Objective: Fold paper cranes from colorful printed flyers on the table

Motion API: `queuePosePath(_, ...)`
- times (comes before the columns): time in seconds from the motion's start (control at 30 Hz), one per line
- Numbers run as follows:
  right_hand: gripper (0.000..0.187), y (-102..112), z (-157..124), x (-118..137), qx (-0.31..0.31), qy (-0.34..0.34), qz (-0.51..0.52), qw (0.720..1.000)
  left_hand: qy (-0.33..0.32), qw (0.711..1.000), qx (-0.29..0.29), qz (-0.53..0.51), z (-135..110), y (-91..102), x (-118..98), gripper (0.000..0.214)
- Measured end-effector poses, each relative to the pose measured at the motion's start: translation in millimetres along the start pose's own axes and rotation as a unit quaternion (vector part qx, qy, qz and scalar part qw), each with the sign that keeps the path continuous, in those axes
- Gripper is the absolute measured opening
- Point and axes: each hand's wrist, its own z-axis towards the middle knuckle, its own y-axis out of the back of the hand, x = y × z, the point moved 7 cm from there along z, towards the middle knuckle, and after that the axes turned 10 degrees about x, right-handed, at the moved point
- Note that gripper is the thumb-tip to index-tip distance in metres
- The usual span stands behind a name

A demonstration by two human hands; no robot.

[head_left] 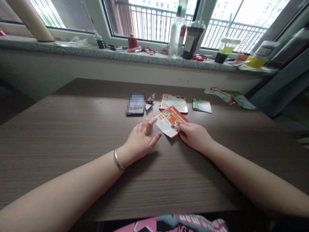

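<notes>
A red, orange and white printed leaflet (172, 120) lies tilted above the brown table, one part of its printed surface white and the other red. My right hand (194, 134) pinches its lower right corner between thumb and fingers. At its left edge is my left hand (142, 137), with thumb and fingers apart and the index fingertip at or near the paper; whether it touches, I cannot tell. A silver bangle (118, 158) circles my left wrist. Just behind the leaflet sits a stack of similar leaflets (174, 102).
Behind my left hand lies a phone (135, 103), its screen blurred, beside a small folded paper piece (150, 100). Farther right are a green-and-white card stack (202, 105) and colourful packets (223, 95). Bottles (173, 38) and cups (193, 40) stand on the windowsill (149, 58).
</notes>
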Motion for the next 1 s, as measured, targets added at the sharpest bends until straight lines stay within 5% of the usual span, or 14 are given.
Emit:
queuePosePath(0.3,0.016,-3.2,-14.2,5.6,0.065,0.069,0.068,0.993,0.032,0.993,0.071,0.09,-3.7,-10.2,-1.5,0.061)
queuePosePath(1.0,0.023,-5.8,-31.6,3.4,0.135,0.15,0.133,0.97,-0.097,0.982,0.135,0.086,-7.6,-22.3,-20.7,0.051)
